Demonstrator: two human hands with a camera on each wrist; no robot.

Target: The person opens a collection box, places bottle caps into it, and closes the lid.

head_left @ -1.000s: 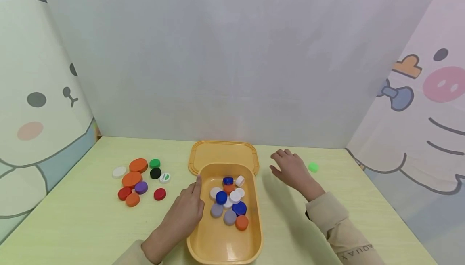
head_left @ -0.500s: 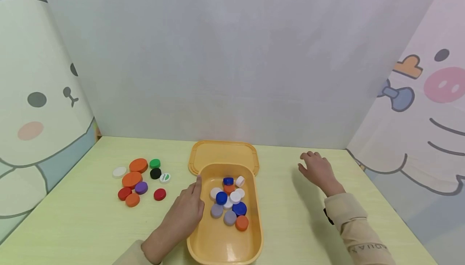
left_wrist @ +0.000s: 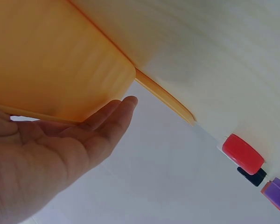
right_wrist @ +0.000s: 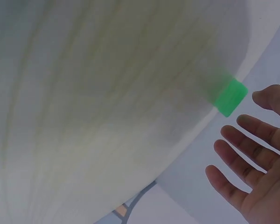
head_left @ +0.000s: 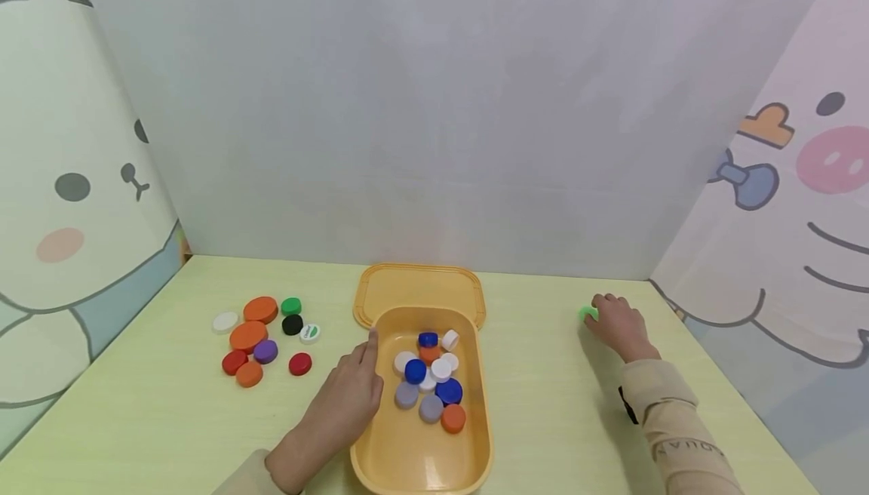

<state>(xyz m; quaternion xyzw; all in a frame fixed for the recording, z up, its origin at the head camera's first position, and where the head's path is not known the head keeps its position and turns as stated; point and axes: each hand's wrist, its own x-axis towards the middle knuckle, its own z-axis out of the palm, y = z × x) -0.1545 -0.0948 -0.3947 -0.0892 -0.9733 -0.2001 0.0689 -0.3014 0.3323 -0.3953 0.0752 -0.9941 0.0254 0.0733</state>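
Observation:
In the head view my left hand (head_left: 345, 389) rests along the left rim of a yellow plastic box (head_left: 421, 465), its index finger stretched along the edge. The left wrist view shows my left hand's fingers (left_wrist: 114, 123) fairly straight at the box wall (left_wrist: 60, 60). The box holds several bottle caps: white, grey, orange and dark blue, like the blue cap (head_left: 416, 371). Far right, my right hand (head_left: 621, 327) reaches over a bright green bottle cap (head_left: 588, 314) and partly covers it. In the right wrist view, spread fingers and thumb stand just apart from the green cap (right_wrist: 230, 97).
Left of the box lie several loose caps, including a large orange cap (head_left: 248, 336), a purple cap (head_left: 265, 352), a black cap (head_left: 293, 324) and a red cap (head_left: 300, 364). A yellow lid (head_left: 421, 286) lies behind the box. A grey backdrop (head_left: 434, 140) closes the table's rear.
My right hand has moved right, away from the box, and has come down beside the green cap. The left hand and the box have stayed in place.

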